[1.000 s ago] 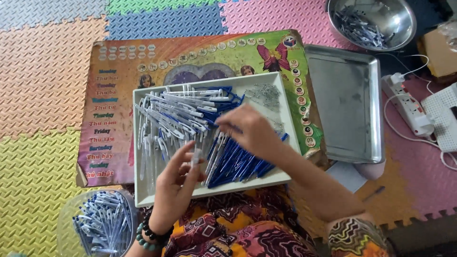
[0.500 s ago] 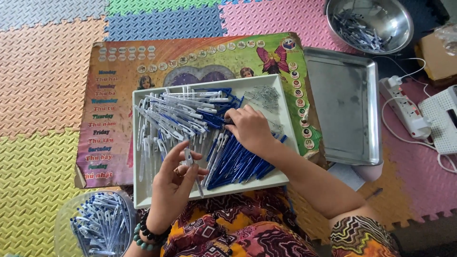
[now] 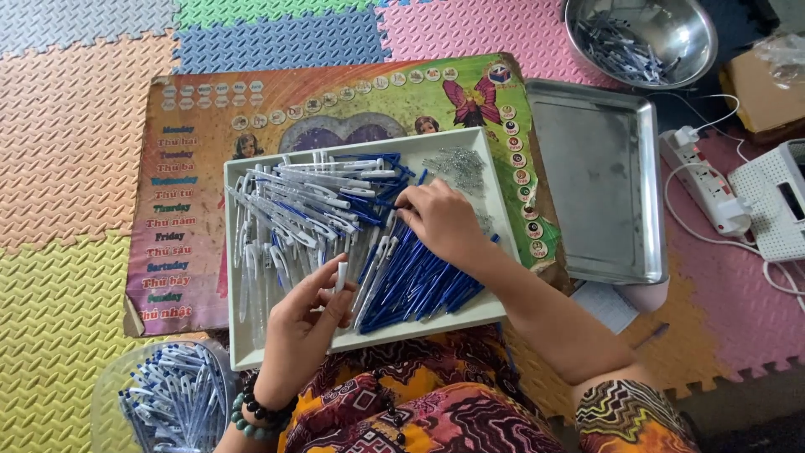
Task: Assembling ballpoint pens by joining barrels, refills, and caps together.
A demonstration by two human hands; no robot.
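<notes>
The left hand [image 3: 303,323] was raised over the near edge of the white tray [image 3: 495,201], fingers curled and grasping a white pen barrel [image 3: 340,276] held upright. The right hand [image 3: 440,220] lay palm-down at mid-tray, fingertips pinching among the blue pen parts [image 3: 419,281]; what they gripped could not be told. White barrels [image 3: 302,205] were heaped on the tray's left, blue pieces fanned at its right. Against half a second before, the right hand had shifted slightly leftward toward the heap, and the left had stayed put.
</notes>
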